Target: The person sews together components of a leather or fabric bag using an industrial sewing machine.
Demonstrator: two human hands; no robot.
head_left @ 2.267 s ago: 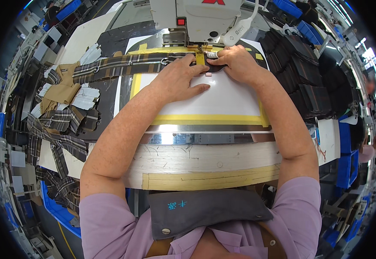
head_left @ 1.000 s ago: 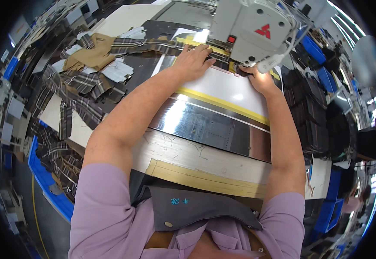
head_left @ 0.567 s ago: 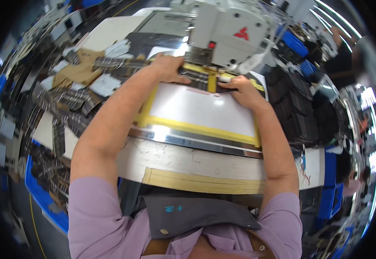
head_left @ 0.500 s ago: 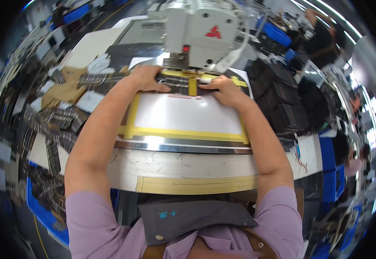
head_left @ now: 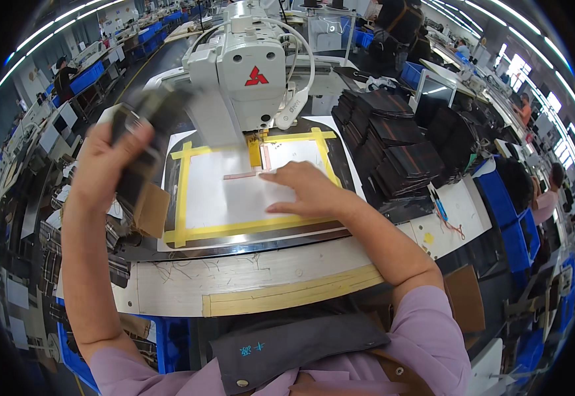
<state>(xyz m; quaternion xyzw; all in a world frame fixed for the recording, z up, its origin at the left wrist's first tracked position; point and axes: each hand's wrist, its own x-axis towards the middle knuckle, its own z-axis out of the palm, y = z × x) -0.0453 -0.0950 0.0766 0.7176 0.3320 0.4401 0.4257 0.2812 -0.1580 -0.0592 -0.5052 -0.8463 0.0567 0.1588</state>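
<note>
At 7 o'clock, a blue bin (head_left: 172, 346) contains plaid cloth pieces, partly hidden. Earlier, both hands were on the plaid strip (head_left: 135, 175) under the sewing machine (head_left: 251, 82); now the left hand (head_left: 108, 162) grips it, blurred, at 10 o'clock. The hands are apart. The right hand (head_left: 310, 188), its fingers spread, is over the white sheet (head_left: 218, 201), with the strip well to its 9 o'clock.

Cloth (head_left: 159, 119) in L hand (head_left: 108, 160) was dk, pattern too blurry tbh, w/ a tan piece (head_left: 152, 211) below said hand. Under R hand (head_left: 308, 190): white sheet (head_left: 215, 206), yellow tape (head_left: 184, 191) edges. Stack (head_left: 406, 157) right of R hand was blk w/ thin reddish stripes. Machine (head_left: 241, 63) past R hand was mostly white.
</note>
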